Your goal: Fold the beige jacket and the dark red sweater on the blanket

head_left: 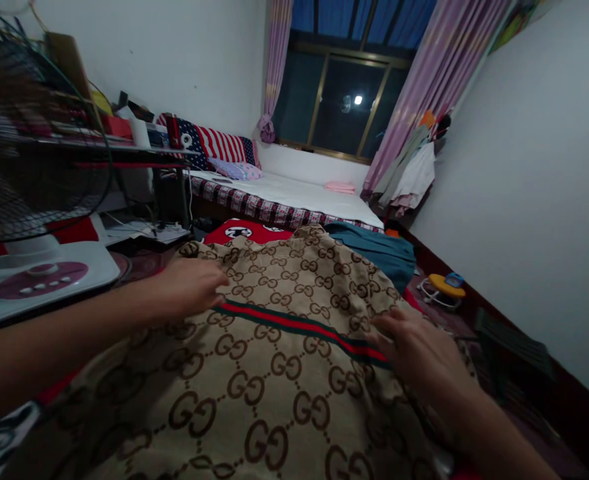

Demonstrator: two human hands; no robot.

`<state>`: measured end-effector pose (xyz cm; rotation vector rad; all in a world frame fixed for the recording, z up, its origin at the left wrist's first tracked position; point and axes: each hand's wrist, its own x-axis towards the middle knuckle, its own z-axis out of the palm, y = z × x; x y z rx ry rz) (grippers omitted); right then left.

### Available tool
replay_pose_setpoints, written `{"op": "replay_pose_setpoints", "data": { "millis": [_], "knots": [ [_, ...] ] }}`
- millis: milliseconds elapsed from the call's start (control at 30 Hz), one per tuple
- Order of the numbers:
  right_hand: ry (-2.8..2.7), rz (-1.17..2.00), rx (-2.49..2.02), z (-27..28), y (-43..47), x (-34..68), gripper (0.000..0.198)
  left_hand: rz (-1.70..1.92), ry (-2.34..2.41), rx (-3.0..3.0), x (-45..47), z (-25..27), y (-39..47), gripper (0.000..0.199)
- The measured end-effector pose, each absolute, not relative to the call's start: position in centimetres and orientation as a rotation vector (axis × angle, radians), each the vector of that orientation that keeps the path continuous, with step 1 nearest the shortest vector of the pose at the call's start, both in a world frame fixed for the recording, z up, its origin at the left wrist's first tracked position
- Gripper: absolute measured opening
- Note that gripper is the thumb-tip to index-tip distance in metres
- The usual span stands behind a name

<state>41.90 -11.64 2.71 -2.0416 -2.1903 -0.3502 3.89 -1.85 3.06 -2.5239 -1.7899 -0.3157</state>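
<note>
Left hand [194, 283], seen from the head camera, has its fingers bent inward over a wide beige cloth with a brown double-G pattern [274, 280], at the left end of the cloth's green-red-green stripe [294, 323]. Right hand [409, 340] is at the stripe's other end, palm down, fingers loosely curved and thumb somewhat apart. Both are slightly blurred, and I cannot tell whether either one grips the fabric or merely touches it.

The beige cloth spreads across the area before the person, running from the near edge to a rumpled peak at its far side. Just beyond its far edge lie a red cloth with black-and-white motifs [212, 235], left of the peak, and a teal-green cloth [374, 250], right of it. Farther back is a white-topped bed with a patterned side band [299, 187], below a window with gold-coloured frames [349, 100]. A white fan base with a purple control panel [94, 257] is at left. Near the right wall is a small round yellow stool [439, 285].
</note>
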Motion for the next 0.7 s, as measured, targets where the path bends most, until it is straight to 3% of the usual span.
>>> {"op": "replay_pose_setpoints", "data": {
  "millis": [133,267,433,700],
  "knots": [
    [-2.101,-0.651,-1.600,4.3,-3.2,38.5,0.045,-0.302,-1.360,-2.669,12.4,1.6,3.0,0.051],
    [-2.183,-0.693,-1.654,-1.4,2.4,39.7,0.058,-0.451,-1.531,-2.568,14.4,-4.1,7.8,0.064],
    [-2.180,-0.233,-2.208,-9.2,4.0,44.3,0.059,-0.423,-1.904,-2.460,11.6,-9.7,12.3,0.064],
    [-2.153,-0.308,-2.109,-9.7,4.2,44.7,0.057,-0.676,-1.924,-2.318,11.0,-9.8,15.8,0.057]
  ]
}}
